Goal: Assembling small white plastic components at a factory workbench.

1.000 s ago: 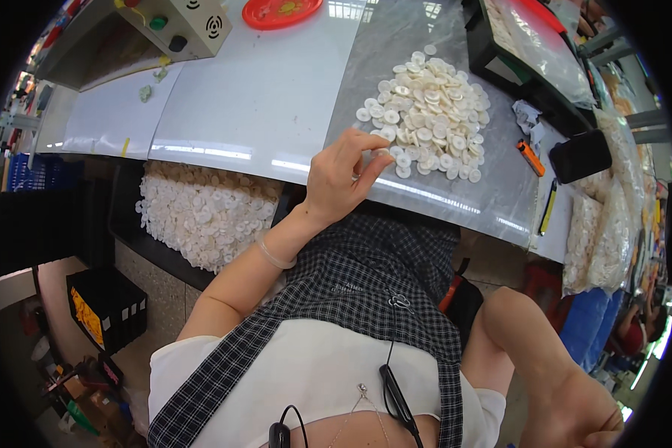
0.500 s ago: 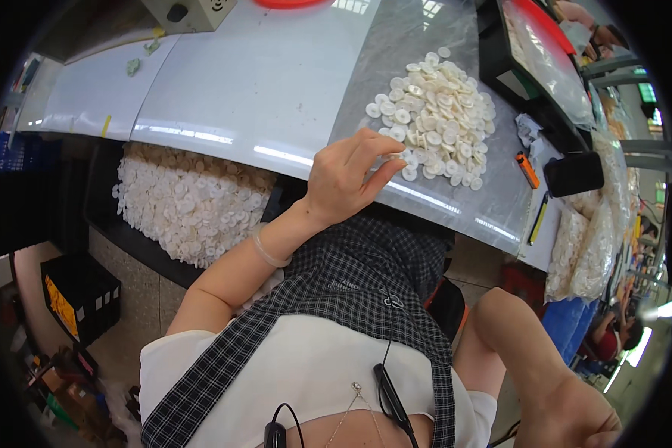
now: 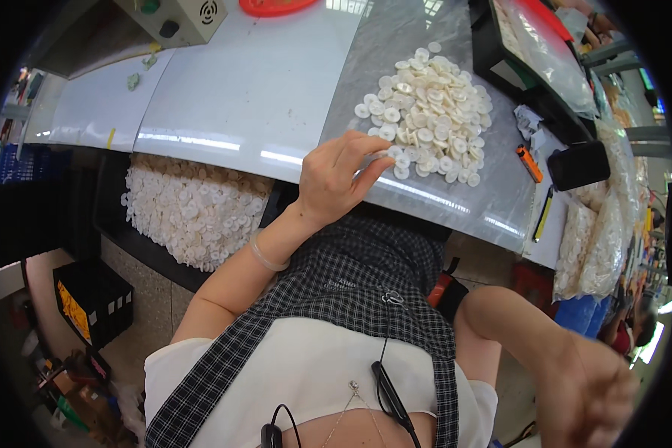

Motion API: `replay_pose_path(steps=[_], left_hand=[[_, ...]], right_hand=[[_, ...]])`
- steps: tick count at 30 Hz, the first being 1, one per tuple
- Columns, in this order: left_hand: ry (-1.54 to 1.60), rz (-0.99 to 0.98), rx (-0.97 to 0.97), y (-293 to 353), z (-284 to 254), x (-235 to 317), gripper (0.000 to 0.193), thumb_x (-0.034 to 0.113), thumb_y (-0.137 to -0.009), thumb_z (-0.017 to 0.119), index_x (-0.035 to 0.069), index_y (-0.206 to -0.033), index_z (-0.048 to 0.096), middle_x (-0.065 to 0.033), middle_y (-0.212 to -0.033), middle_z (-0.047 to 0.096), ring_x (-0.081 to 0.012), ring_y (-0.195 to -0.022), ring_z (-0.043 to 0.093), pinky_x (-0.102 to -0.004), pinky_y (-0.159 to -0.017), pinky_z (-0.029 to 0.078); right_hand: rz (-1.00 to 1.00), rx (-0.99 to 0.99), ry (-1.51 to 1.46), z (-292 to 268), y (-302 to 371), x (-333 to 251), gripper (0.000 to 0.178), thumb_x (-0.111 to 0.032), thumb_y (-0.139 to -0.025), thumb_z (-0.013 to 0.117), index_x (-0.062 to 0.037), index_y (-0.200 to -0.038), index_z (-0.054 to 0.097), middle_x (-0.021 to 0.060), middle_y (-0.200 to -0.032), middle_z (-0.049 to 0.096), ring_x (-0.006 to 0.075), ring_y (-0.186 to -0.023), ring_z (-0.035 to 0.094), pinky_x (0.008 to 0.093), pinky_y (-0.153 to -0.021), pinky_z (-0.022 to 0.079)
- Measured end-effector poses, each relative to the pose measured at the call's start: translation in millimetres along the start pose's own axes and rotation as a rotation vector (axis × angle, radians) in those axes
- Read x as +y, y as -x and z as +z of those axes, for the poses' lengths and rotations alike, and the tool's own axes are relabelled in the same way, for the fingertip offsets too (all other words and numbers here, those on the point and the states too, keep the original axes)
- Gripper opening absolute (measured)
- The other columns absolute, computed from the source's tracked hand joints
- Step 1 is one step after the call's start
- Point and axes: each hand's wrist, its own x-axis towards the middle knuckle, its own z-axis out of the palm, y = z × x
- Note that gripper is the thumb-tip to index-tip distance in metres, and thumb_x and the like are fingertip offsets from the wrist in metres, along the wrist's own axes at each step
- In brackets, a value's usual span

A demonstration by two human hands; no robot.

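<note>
My left hand (image 3: 334, 178) is at the table's front edge, just left of a heap of round white buttons (image 3: 433, 112). Its thumb and index finger are pinched around what looks like one white button (image 3: 383, 154), mostly covered by the fingertips. My right hand (image 3: 588, 390) is low at the far right, away from the table, and smeared by motion. Whether it holds anything does not show. Below the table edge at left, a black bin (image 3: 106, 196) holds a large mass of similar white buttons (image 3: 198, 213).
At the right lie an orange cutter (image 3: 530, 163), a yellow pen-like tool (image 3: 543, 214), a black case (image 3: 578, 166) and bags of white pieces (image 3: 601, 239). A black tray (image 3: 493, 60) stands behind them. A grey machine (image 3: 179, 26) and red dish (image 3: 276, 6) are at the back.
My right hand has swung a little to the right and turned, becoming more blurred. The left hand keeps its pinch beside the heap. The whole view has shifted slightly.
</note>
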Motion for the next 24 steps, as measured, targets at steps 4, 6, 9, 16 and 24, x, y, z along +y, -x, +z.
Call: replay_pose_path(steps=[4,6,9,16,24], left_hand=[[0.026,0.033,-0.021,-1.9,6.8,1.4,0.029,0.007,-0.077,0.078,0.006,-0.099,0.060,-0.0050,-0.080,0.064,-0.0108,-0.048,0.049,-0.0230,-0.043,0.038],[-0.004,0.026,-0.030,1.6,-0.9,2.3,0.030,0.007,-0.076,0.078,0.006,-0.099,0.060,-0.0052,-0.080,0.064,-0.0110,-0.048,0.049,-0.0230,-0.043,0.038],[0.007,0.050,-0.040,3.6,2.3,1.8,0.030,0.006,-0.076,0.079,0.006,-0.099,0.059,-0.0055,-0.082,0.065,-0.0112,-0.048,0.049,-0.0231,-0.042,0.039],[0.075,0.058,-0.021,3.9,6.9,2.9,0.031,-0.003,-0.078,0.074,0.003,-0.104,0.056,-0.0116,-0.090,0.065,-0.0169,-0.070,0.063,-0.0245,-0.059,0.053],[0.108,0.028,-0.003,-0.5,7.3,0.8,0.031,-0.009,-0.080,0.066,0.002,-0.108,0.054,-0.0142,-0.104,0.067,-0.0263,-0.093,0.066,-0.0308,-0.077,0.055]], right_hand=[[0.364,0.045,0.274,-22.7,73.0,17.2,0.038,-0.041,-0.102,0.034,-0.0110,-0.081,0.044,-0.0005,-0.054,0.042,0.0097,-0.045,0.036,0.0271,-0.042,0.027],[0.520,-0.297,0.357,-32.1,123.1,26.7,0.039,-0.039,-0.103,0.036,-0.0009,-0.096,0.045,0.0076,-0.056,0.051,0.0116,-0.046,0.046,0.0258,-0.044,0.034],[0.713,-0.257,0.412,-46.9,194.4,21.8,0.015,-0.013,-0.099,0.048,-0.0017,-0.109,0.046,0.0047,-0.060,0.052,0.0080,-0.050,0.045,0.0189,-0.049,0.035],[0.954,-0.083,0.503,-59.9,219.6,20.9,0.008,-0.006,-0.097,0.052,-0.0019,-0.104,0.052,0.0012,-0.071,0.053,0.0040,-0.054,0.047,0.0169,-0.050,0.037],[0.970,-0.058,0.504,-62.3,215.3,25.2,0.007,-0.005,-0.095,0.056,-0.0009,-0.100,0.055,0.0007,-0.075,0.054,0.0035,-0.057,0.048,0.0170,-0.051,0.038]])
